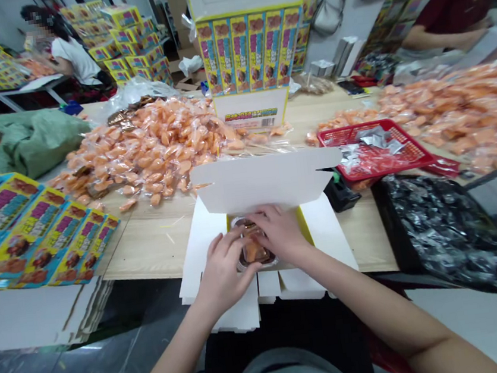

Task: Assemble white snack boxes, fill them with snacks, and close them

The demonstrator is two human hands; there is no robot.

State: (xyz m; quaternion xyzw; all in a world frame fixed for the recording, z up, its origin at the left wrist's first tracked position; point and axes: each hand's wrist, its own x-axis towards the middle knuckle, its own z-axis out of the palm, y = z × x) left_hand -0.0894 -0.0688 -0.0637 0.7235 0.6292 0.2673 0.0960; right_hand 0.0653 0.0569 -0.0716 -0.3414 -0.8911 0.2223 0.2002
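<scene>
An unfolded white cardboard box [270, 181] stands in front of me with its lid flap raised. Inside it sits a round clear plastic tub [240, 265] holding a brown-and-orange wrapped packet [256, 250]. My left hand [225, 266] curls around the tub's left side, thumb near its front rim and fingers over the top. From the right, my right hand [283, 233] bends its fingers over the packet and the tub's far right rim. The fingertips of both hands meet close together above the tub, and the tub's right side is partly hidden.
A pile of orange wrapped pieces [149, 144] lies behind the box. Printed boxes stand at left [34, 235] and upright behind [251, 51]. To the right are a red basket [415, 152] and a black tray of packets [455, 229]. Two people work nearby.
</scene>
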